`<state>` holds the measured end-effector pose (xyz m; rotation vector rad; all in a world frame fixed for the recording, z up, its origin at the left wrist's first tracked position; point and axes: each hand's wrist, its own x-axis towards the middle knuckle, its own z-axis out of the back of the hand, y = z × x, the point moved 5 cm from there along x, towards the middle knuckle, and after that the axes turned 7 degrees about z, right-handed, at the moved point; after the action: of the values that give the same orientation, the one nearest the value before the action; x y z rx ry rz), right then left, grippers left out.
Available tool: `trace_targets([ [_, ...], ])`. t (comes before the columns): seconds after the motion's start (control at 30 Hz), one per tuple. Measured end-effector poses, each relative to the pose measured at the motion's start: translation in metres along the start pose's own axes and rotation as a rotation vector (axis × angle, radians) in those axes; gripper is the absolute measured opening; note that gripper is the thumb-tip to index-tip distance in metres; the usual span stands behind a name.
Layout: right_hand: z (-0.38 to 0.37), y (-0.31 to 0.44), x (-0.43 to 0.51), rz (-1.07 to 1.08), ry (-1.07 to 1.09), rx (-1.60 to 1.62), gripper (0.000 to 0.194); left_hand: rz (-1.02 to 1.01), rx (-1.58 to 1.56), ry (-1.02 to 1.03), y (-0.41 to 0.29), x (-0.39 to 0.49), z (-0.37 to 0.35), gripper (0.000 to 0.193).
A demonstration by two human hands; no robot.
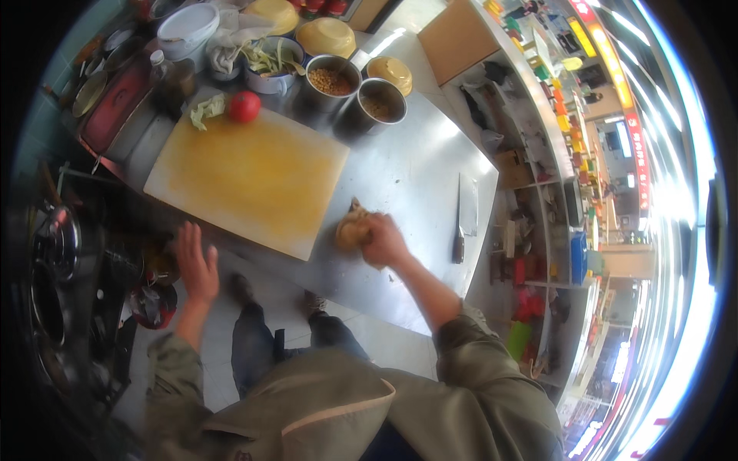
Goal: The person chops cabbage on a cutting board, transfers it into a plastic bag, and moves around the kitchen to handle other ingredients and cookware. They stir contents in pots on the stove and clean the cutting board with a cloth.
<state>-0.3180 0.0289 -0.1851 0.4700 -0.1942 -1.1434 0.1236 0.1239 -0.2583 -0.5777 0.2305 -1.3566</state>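
My right hand (383, 241) grips a crumpled tan cloth (350, 229) on the steel worktop (415, 173), just right of the cutting board. My left hand (198, 262) is off the table's near edge, fingers spread slightly and holding nothing. A yellow-stained white cutting board (248, 178) lies on the worktop, with a red tomato (244, 106) and a pale green leaf piece (207, 111) at its far left corner. Towards the right edge of the worktop lies a cleaver (468, 204) with a dark handle.
Steel pots (377, 106) with food, an enamel pot (275, 72) of vegetable scraps and yellow bowls (326, 38) stand behind the board. A red tray (112, 104) is at the left, above stove equipment (57, 242). Shelves (536, 230) stand beyond the worktop's right side.
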Motion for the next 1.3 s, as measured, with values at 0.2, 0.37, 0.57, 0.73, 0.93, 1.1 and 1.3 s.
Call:
trace_targets([
  [0.2,0.121,-0.136,0.060,-0.268,-0.003,0.108,0.071,0.051,-0.249,0.260,-0.153,-0.143,-0.049,0.060],
  [0.37,0.077,-0.231,0.093,-0.334,0.226,-0.096,0.073,0.147,-0.280,0.374,-0.209,-0.188,-0.091,0.059],
  [0.57,0.004,-0.175,0.024,-0.011,-0.039,-0.273,0.059,0.457,-0.140,0.358,-0.139,-0.259,-0.087,0.055],
  [0.73,-0.010,-0.130,-0.029,0.084,0.092,-0.060,0.061,0.968,-0.115,0.491,-0.029,-0.336,-0.102,0.054],
  [0.93,-0.015,-0.175,-0.031,0.026,-0.267,-0.108,0.075,1.281,-0.219,0.239,0.187,-0.399,-0.131,0.061],
  [1.1,-0.054,-0.215,-0.030,0.042,-0.339,0.376,0.045,1.866,-0.530,-0.045,0.401,-0.415,-0.171,0.067],
  [1.3,-0.052,-0.183,-0.026,0.007,-0.194,-0.526,0.048,2.096,-0.978,-0.599,0.607,-0.414,-0.236,0.081],
])
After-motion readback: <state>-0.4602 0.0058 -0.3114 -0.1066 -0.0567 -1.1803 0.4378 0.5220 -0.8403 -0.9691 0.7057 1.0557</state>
